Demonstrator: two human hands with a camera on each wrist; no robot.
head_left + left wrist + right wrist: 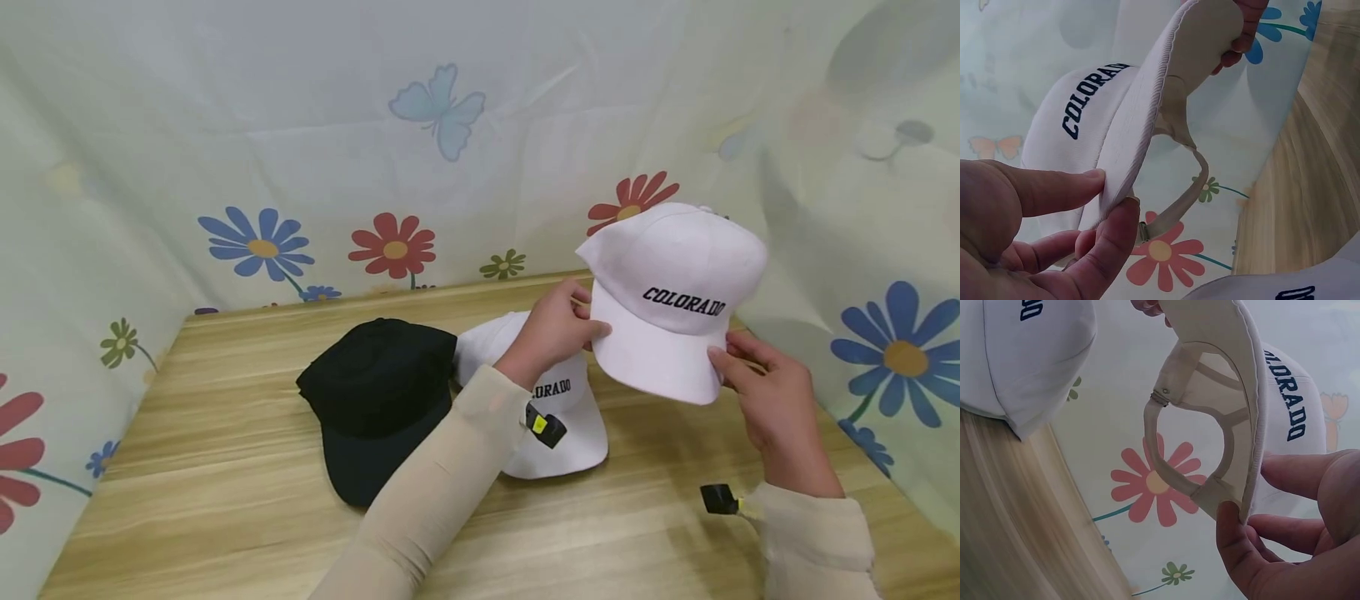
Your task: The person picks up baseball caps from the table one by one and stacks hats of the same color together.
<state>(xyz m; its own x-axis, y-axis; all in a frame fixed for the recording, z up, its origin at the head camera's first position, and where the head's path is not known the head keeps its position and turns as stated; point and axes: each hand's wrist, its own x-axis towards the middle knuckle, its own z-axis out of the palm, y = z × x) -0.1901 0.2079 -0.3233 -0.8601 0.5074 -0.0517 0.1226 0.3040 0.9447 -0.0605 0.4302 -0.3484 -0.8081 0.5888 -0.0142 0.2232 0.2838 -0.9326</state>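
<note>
A white baseball cap (675, 275) lettered COLORADO is held up off the table, its brim toward me. My left hand (553, 327) pinches one side of the brim between thumb and fingers; in the left wrist view the thumb (1054, 190) lies on top of the brim. On the brim's other side my right hand (776, 400) pinches the edge. The right wrist view shows the cap's hollow inside and its back strap (1155, 434) with a metal buckle. A second white COLORADO cap (558, 442) lies on the table, partly hidden behind my left forearm.
A black cap (382, 392) sits on the wooden table (187, 467), touching or close beside the second white cap. Flower-printed cloth (315, 150) hangs behind the table and along both sides. A small black device (546, 427) is at my left cuff, another (720, 499) at my right.
</note>
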